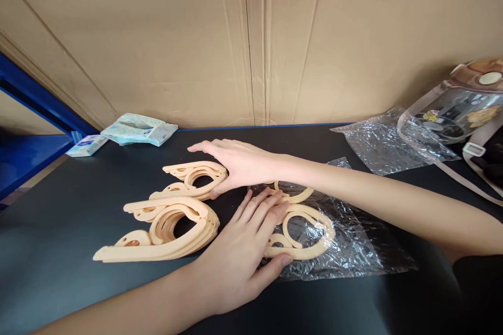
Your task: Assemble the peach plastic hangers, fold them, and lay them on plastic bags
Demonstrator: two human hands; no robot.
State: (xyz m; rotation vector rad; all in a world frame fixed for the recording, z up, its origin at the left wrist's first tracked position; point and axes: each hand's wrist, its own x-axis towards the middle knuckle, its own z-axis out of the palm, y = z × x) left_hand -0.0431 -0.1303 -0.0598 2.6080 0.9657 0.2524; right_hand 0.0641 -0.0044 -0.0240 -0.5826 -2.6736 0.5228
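Note:
Several peach plastic hangers lie on a black table (58, 209). A near stack (161, 235) sits front left and a smaller stack (192, 178) lies just behind it. My right hand (236, 162) reaches across from the right, fingers stretched out flat, thumb touching the edge of the smaller stack. My left hand (243, 251) lies flat with spread fingers on a clear plastic bag (353, 241) that holds more peach hangers (310, 235). Neither hand grips anything.
A cardboard wall (251, 36) stands behind the table. Pale blue tissue packs (137, 130) lie at the back left beside a blue shelf frame (27, 94). Another clear bag (377, 146) and a transparent strapped bottle (456, 110) sit at the right.

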